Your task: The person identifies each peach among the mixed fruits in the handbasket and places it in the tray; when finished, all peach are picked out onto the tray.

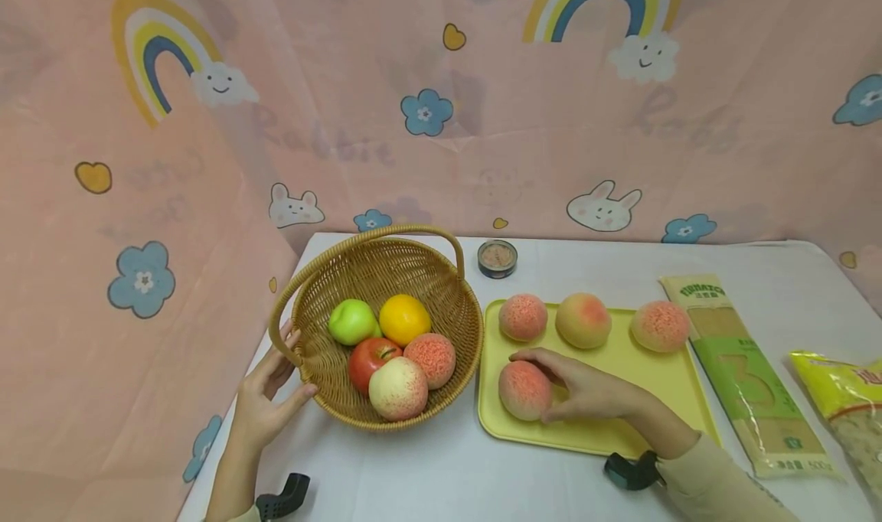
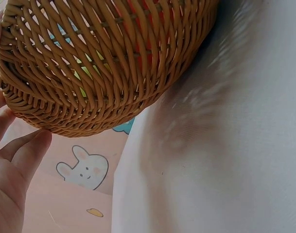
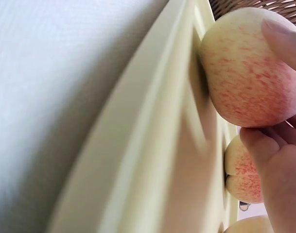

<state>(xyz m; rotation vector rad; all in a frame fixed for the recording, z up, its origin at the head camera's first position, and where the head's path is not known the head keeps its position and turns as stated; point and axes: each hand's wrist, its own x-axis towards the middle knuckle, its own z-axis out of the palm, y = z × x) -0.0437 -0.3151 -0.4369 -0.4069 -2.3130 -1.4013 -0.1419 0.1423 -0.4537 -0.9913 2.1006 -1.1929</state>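
A wicker basket (image 1: 444, 296) with a tall handle is tipped toward me on the table. Inside are a green apple (image 1: 352, 321), an orange (image 1: 404, 321), a red apple (image 1: 368, 363) and two peaches, one pink (image 1: 430, 359), one pale (image 1: 398, 389). My left hand (image 1: 258, 411) grips the basket's left rim, its thumb (image 2: 33, 150) against the weave. On the yellow tray (image 1: 641, 363), my right hand (image 1: 592, 388) holds a pinkish peach (image 1: 522, 390) near the left side, fingers and thumb curved round it. Along the tray's far side sit three more peaches (image 1: 583, 321).
Behind the basket and tray stands a small round tin (image 1: 498, 258). To the tray's right lies a long green noodle packet (image 1: 747, 376), with a yellow bag (image 1: 850, 407) beyond it at the table's right. A pink patterned cloth (image 1: 358, 70) hangs behind the white table.
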